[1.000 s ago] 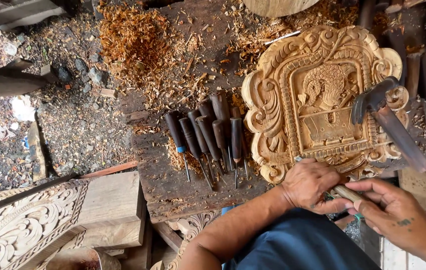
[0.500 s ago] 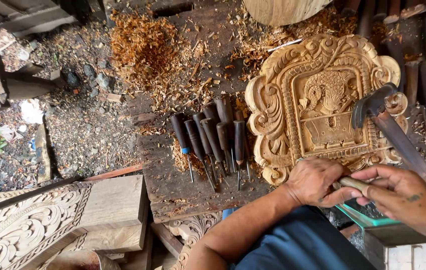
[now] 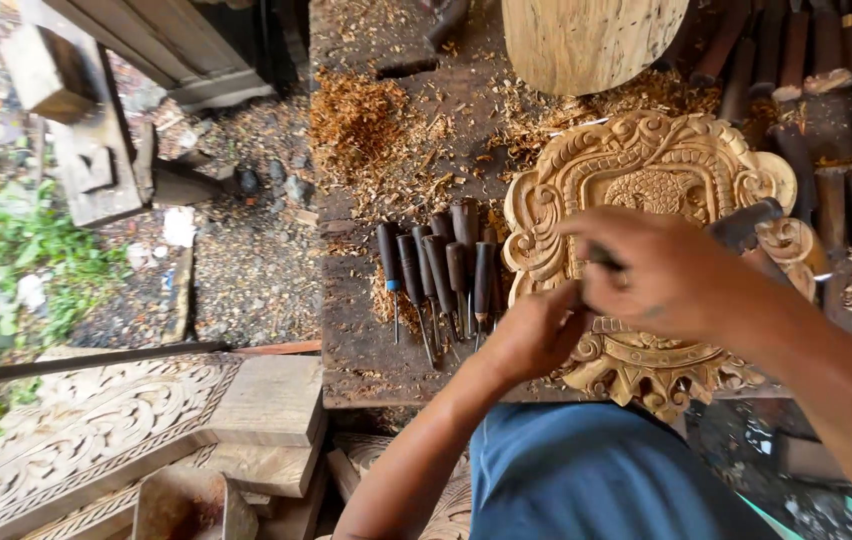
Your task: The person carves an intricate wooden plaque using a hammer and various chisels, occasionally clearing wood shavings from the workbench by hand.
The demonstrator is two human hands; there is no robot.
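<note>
Wooden carved panel (image 3: 646,200) under both hands — left hand (image 3: 536,335), right hand (image 3: 661,270) — grips blurred, cannot tell.

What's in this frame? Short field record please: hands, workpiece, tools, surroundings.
left hand: over the panel's lower left edge, fingers curled; grip hidden
right hand: raised over the panel, blurred, pinching a small dark object
workpiece: carved wooden panel, flat on workbench
tools: row of chisels left of panel
debris: wood shavings
</note>
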